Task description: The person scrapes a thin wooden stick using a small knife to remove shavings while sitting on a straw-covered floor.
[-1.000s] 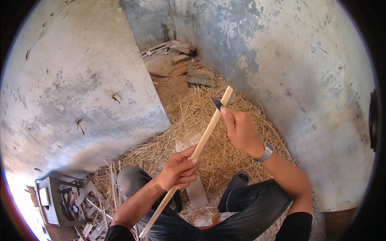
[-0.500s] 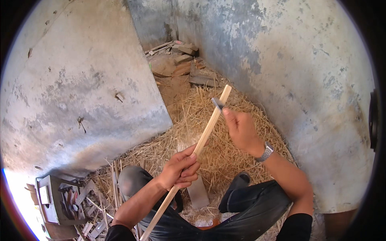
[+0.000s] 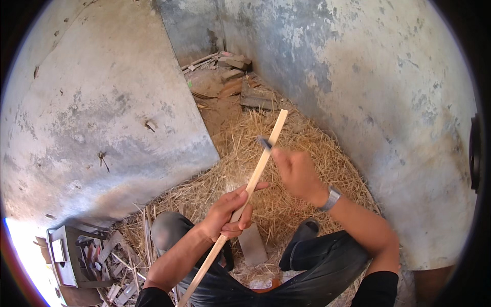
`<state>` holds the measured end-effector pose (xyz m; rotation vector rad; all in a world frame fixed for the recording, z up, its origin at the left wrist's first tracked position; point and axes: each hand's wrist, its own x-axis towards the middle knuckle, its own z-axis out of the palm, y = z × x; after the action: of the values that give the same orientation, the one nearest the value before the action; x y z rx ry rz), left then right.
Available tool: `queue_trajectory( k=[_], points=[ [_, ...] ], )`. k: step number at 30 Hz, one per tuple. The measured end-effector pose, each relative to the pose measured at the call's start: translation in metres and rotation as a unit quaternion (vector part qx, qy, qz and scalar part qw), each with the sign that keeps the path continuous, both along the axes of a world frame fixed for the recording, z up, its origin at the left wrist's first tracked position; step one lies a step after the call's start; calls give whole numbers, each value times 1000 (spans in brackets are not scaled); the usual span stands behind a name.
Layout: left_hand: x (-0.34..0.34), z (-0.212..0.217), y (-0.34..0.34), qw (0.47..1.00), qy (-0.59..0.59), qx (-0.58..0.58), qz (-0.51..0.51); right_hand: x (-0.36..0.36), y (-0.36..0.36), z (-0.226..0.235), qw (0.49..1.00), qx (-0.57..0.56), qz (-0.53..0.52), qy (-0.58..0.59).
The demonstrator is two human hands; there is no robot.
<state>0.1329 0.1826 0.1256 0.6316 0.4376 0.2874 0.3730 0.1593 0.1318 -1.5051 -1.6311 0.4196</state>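
A long pale wooden strip (image 3: 260, 169) slants up and away from between my legs toward the far right, its squared end in the air. My left hand (image 3: 228, 213) is closed round its middle, thumb along the near side and index finger stretched out past it. A short dark metal knife blade (image 3: 265, 143) lies across the strip's upper part, slightly smeared by motion. My right hand (image 3: 302, 175), with a silver watch (image 3: 333, 198) at the wrist, is closed on the knife; its handle is hidden in the fist.
Straw and shavings (image 3: 307, 148) cover the floor. A flat block (image 3: 252, 245) lies between my legs. A dark-framed box (image 3: 76, 258) with wood scraps stands at left. Bricks and boards (image 3: 232, 69) are piled in the far corner. Worn walls (image 3: 388, 128) close in both sides.
My right hand and the blade have slid down along the strip, toward my left hand. The strip has turned a little and its far end shifted left; the left fingers have loosened slightly.
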Motion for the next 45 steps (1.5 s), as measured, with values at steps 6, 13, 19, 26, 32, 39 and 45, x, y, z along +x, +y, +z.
queue_trajectory(
  k=[6,13,19,26,32,39,45],
  points=[
    [-3,-7,1,1000,20,5,-19,-13,-11,-2,998,3,41,-41],
    [-8,2,-3,999,-7,37,-1,15,-8,18,998,53,-23,-9],
    [-5,0,-4,998,2,50,25,-24,-33,9,991,20,57,-119],
    [-8,-4,-3,1000,17,-5,-24,3,-8,-3,990,-54,4,-128],
    [-9,-6,-3,1000,17,21,-10,-25,-27,0,982,-53,94,-155],
    [-9,-7,-8,998,42,49,-18,-7,-17,4,982,-58,106,-149],
    [-13,-2,-6,998,23,55,-37,57,23,-13,993,6,-40,-114]
  ],
)
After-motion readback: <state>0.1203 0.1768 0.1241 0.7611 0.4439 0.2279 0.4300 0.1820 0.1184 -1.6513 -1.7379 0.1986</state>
